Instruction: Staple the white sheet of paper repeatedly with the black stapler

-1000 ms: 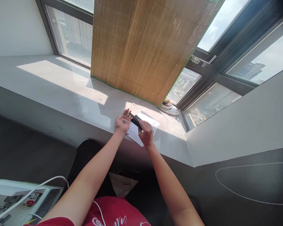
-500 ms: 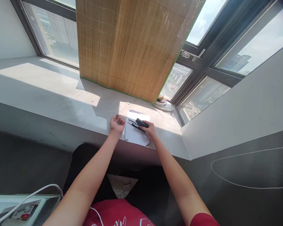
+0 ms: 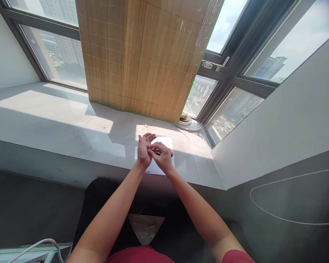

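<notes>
My left hand (image 3: 144, 151) is palm up over the windowsill, its fingers partly curled, with a small dark strip (image 3: 148, 147) in the palm. It is too small to name for sure. Thumb and fingertips of my right hand (image 3: 161, 155) pinch together at this strip, so both hands touch. Beneath my right hand lies a black stapler (image 3: 171, 153), mostly covered, with an orange-red end showing at the right. White paper (image 3: 164, 140) rests under the stapler and both hands, near the sill's front edge.
A bamboo blind (image 3: 142, 62) hangs behind the sill (image 3: 71, 126). Stacked round items (image 3: 189, 124) stand in the right corner by the window. A small white scrap (image 3: 146, 126) lies beyond the paper. A beaded cord (image 3: 263, 212) loops at the right.
My right hand has let go of the stapler, leaving it on the paper, and has moved left to the strip in my left palm. The view has shifted slightly.
</notes>
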The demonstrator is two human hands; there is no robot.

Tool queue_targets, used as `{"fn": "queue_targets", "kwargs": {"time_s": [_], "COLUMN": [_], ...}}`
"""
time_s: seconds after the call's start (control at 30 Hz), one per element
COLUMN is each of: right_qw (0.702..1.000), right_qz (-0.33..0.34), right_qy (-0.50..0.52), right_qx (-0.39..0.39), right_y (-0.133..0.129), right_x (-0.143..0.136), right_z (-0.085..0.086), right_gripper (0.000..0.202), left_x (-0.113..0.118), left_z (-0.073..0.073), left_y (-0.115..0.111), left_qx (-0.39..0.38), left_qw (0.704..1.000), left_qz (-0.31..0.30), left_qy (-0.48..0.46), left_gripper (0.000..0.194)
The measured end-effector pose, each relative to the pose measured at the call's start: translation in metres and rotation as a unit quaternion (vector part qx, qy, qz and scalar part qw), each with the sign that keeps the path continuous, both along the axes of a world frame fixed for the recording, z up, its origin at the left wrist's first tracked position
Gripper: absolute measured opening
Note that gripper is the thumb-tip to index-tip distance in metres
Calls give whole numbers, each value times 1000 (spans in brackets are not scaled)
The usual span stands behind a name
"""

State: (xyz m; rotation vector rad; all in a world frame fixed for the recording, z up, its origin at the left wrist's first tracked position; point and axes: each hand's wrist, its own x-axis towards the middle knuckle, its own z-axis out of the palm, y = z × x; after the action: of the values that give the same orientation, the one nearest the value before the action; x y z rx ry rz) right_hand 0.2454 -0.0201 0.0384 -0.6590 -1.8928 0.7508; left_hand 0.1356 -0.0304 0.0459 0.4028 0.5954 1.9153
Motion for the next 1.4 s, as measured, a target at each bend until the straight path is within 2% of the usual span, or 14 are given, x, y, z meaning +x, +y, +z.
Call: {"fn": "queue_targets", "kwargs": {"time_s": [0.13, 0.23, 0.33, 0.4, 0.43, 0.5, 0.6, 0.67, 0.73, 0.87, 1.0, 1.1, 1.27, 1.4], "right_qw": [999, 996, 993, 993, 993, 989, 973, 949, 940, 941, 939, 938, 927, 927], "right_qz": [3, 9, -5, -41, -65, -133, -219, -297, -319, -288, -278, -281, -320, -303], "right_qy": [31, 59, 89, 97, 93, 56, -45, -77, -104, -173, -193, -192, -187, -221], "right_qx": [-14, -65, -83, -59, -46, -23, -59, -72, -56, -47, -58, -61, -57, 20], "right_y": [-5, -4, 3, 21, 35, 74, 142, 182, 211, 239, 247, 248, 220, 185], "right_x": [-3, -2, 2, 14, 23, 49, 93, 114, 123, 112, 99, 102, 110, 105], "right_z": [2, 6, 12, 15, 15, 10, -4, -13, -22, -45, -69, -75, -81, -98], "right_gripper": [13, 16, 19, 20, 21, 22, 21, 16, 15, 13, 13, 8, 5, 14], "left_x": [9, 10, -7, -30, -44, -70, -92, -94, -91, -88, -89, -89, -89, -91], "left_z": [6, 9, 8, 0, -8, -29, -64, -78, -82, -75, -72, -72, -71, -69], "left_y": [-4, -4, 2, 9, 12, 17, 19, 19, 19, 19, 18, 19, 18, 26], "left_qx": [-17, -2, 41, 31, -10, -135, -275, -287, -284, -291, -295, -298, -308, -311], "left_qw": [997, 991, 972, 934, 889, 758, 579, 501, 454, 416, 394, 381, 359, 324], "left_qz": [24, 28, 66, 106, 126, 147, 136, 123, 121, 124, 132, 130, 113, 104], "left_qy": [69, 130, 221, 340, 441, 621, 756, 807, 836, 853, 861, 866, 874, 888], "left_gripper": [49, 49, 50, 41, 29, 16, 35, 45, 47, 46, 44, 43, 46, 45]}}
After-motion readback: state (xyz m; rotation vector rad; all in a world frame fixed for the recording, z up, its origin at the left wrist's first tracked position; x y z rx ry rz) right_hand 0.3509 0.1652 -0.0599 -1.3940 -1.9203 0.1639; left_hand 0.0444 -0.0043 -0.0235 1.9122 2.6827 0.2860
